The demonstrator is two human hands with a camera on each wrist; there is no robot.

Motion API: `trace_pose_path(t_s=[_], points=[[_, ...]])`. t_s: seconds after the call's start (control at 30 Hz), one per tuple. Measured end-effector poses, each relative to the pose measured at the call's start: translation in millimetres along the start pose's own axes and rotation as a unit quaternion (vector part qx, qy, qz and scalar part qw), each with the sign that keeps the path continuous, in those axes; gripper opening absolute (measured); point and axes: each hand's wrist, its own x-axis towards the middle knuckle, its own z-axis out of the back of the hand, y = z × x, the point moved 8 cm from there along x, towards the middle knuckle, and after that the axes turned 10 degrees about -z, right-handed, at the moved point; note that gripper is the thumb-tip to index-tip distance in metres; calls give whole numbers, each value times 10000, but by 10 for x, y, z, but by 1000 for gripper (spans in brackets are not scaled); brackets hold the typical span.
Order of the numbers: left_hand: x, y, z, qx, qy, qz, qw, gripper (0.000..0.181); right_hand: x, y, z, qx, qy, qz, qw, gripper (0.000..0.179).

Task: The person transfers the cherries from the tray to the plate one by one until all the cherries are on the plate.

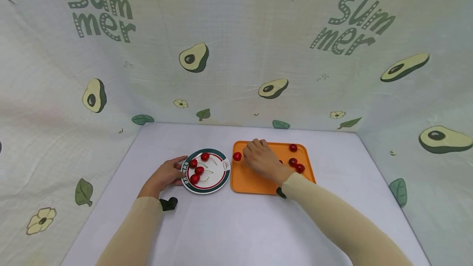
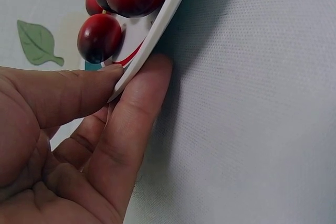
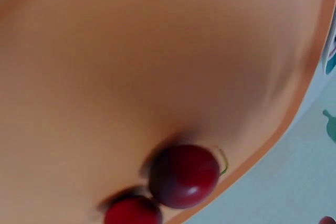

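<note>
- While the plate [image 1: 219, 172] is gripped at its left rim between the thumb and fingers of the left hand [image 1: 167, 175], the step in hand is judged to be the taking up of one cherry [image 1: 237, 156] by the right hand [image 1: 262, 160].
- The cherry is located at the left edge of the orange tray [image 1: 247, 182], just beside the right hand; whether it is raised or resting cannot be told.
- The right hand's fingers are seen bent, but their tips are hidden; a hold on the stem is suspected, not confirmed.
- For the next move, a light pinch, clearance over the tray's rim and a steady plate are judged to be required.
- No clear long axis is shown by the round cherry; its stem appears directed rightward, too faint to certify.
- On the plate, the stems of four cherries [image 1: 199, 170] are pointed broadly rightward.
</note>
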Motion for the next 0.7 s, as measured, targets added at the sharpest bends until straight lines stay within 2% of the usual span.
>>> trace_pose_path(t_s=[0.23,0.37,0.7], points=[[10,22,-2,24,-68,44,10000,76,181,236,26,-64,-228,266,9994,19],[13,11,-7,29,-68,29,10000,76,264,371,28,-47,-191,342,9992,21],[11,9,1,25,-60,10,10000,76,431,683,-195,-350,35,450,9984,25]])
